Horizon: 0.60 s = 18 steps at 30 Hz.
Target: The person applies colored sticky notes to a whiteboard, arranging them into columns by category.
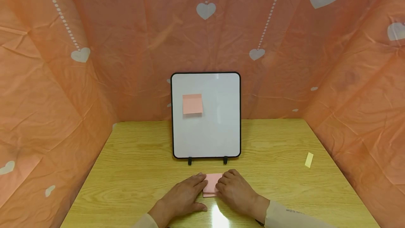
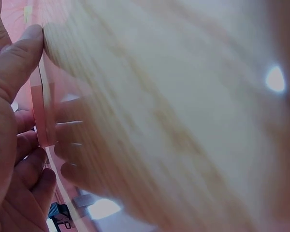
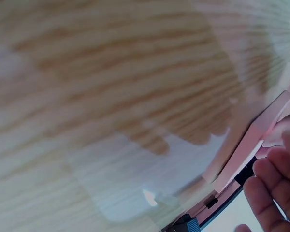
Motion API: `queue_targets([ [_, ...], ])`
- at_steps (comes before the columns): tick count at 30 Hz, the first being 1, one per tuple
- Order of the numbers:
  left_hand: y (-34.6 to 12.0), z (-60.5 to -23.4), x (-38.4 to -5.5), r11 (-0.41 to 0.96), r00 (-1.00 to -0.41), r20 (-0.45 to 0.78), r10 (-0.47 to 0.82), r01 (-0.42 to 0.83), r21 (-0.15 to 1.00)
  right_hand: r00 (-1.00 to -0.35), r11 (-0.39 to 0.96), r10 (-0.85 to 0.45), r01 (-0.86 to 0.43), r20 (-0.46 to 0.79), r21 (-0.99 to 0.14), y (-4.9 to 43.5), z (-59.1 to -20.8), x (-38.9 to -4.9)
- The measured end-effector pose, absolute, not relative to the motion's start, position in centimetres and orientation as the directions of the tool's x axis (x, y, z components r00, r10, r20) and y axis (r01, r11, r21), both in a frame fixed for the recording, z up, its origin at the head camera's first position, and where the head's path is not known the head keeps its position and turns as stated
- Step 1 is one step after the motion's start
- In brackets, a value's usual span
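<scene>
Sleeves (image 1: pixel 294 217) sit nearest in my head view. I see the left hand (image 1: pixel 183 193) with fingers together, fairly straight, against the left side of a pink notepad (image 1: pixel 211 184) lying on the table (image 1: pixel 126 171). The right hand (image 1: pixel 238 191) curls its fingers at the opposite side; I cannot tell whether they pinch. Farther out come a yellow strip (image 1: pixel 309 159), a whiteboard (image 1: pixel 218 133) bearing a pink note (image 1: pixel 192 104), then orange cloth (image 1: pixel 158 45).

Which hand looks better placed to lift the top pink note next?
Probably the right hand: its curled fingers meet the pink pad at right, while the left hand rests straighter fingers along the pad's left edge.
</scene>
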State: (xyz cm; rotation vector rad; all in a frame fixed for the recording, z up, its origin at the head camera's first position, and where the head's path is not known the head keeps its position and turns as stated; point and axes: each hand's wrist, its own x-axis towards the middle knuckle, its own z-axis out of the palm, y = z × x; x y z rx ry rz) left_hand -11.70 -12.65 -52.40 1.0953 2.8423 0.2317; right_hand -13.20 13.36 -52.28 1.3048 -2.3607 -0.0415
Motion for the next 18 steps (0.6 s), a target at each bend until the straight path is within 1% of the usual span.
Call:
queue_targets([
  [6, -12.69, -52.3, -11.69, 0.731, -0.742, -0.025, 0.67, 0.653, 0.196, -0.434, 0.551, -0.816, -0.783, 0.381, 0.287, 13.02, -52.36, -13.25],
  [12, -12.65, -52.27, -11.68, 0.73, -0.74, -0.019, 0.672, 0.658, 0.186, -0.415, 0.523, -0.842, -0.785, 0.345, 0.331, 12.84, -52.75, -13.02],
  [18, -12.66, -52.41, -11.65, 0.731, -0.744, -0.005, 0.668, 0.655, 0.193, -0.427, 0.529, -0.844, -0.762, 0.325, 0.372, 12.79, -52.75, -13.0],
])
